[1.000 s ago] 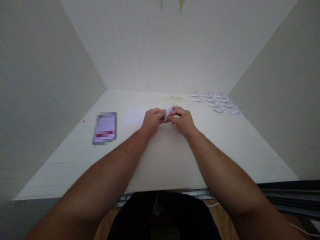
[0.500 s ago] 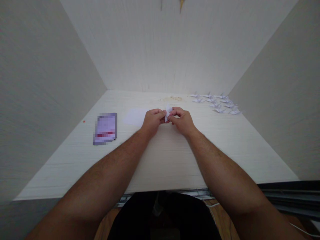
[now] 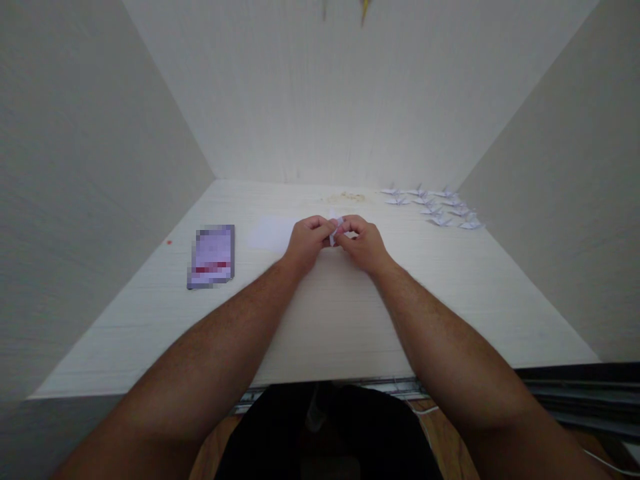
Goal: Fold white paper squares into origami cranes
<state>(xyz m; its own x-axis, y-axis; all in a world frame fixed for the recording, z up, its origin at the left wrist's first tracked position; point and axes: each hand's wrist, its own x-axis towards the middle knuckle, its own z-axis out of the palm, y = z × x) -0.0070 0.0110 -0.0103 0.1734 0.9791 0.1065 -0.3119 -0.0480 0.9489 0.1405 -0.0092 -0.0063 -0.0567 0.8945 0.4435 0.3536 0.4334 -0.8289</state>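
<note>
Over the middle of the white table (image 3: 330, 313), my left hand (image 3: 310, 241) and my right hand (image 3: 364, 243) pinch a small folded piece of white paper (image 3: 333, 236) between them. Fingers of both hands cover most of it, so its exact folded shape is hidden. Left of my left hand lies a flat stack or sheet of white paper (image 3: 267, 232). Several folded white paper cranes (image 3: 425, 202) stand in loose rows at the back right, beyond my right hand.
A tablet-like flat object (image 3: 213, 257), blurred out, lies on the left. Near it is a small red spot (image 3: 169, 243). Brownish stains (image 3: 347, 197) mark the table by the back wall (image 3: 320, 100). Side walls close in the table on the left and right.
My hands have drawn slightly closer together around the folded paper, and less of the paper shows. The cranes and the tablet-like object stay put.
</note>
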